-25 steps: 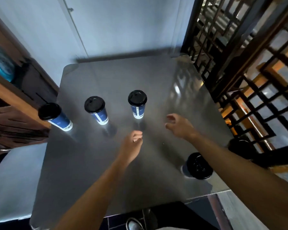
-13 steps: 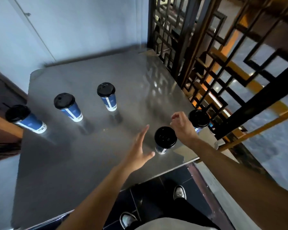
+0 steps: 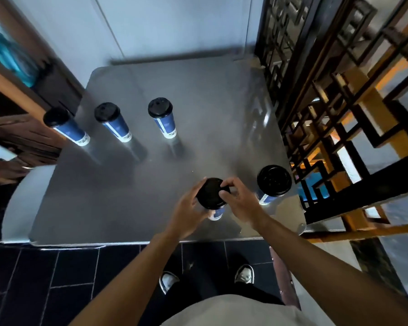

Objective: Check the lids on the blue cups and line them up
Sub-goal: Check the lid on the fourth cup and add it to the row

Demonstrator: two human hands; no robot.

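Several blue paper cups with black lids stand on a steel table (image 3: 198,102). Three form a row at the back left: the left cup (image 3: 65,127), the middle cup (image 3: 113,122) and the right cup (image 3: 162,117). Near the front edge stands a fourth cup (image 3: 210,194). My left hand (image 3: 186,212) wraps its side below the lid. My right hand (image 3: 239,203) has its fingertips on the lid's right rim. A fifth cup (image 3: 272,183) stands apart at the front right corner, untouched.
A dark wooden lattice screen (image 3: 327,102) runs along the table's right edge. Brown wooden shelving (image 3: 21,109) stands at the left. A pale wall (image 3: 163,27) is behind the table. Dark floor tiles (image 3: 57,278) and my shoes (image 3: 244,274) lie below the front edge.
Both hands came back from mid-table to the front cup and closed on it. The view swung right, then back toward the centre.
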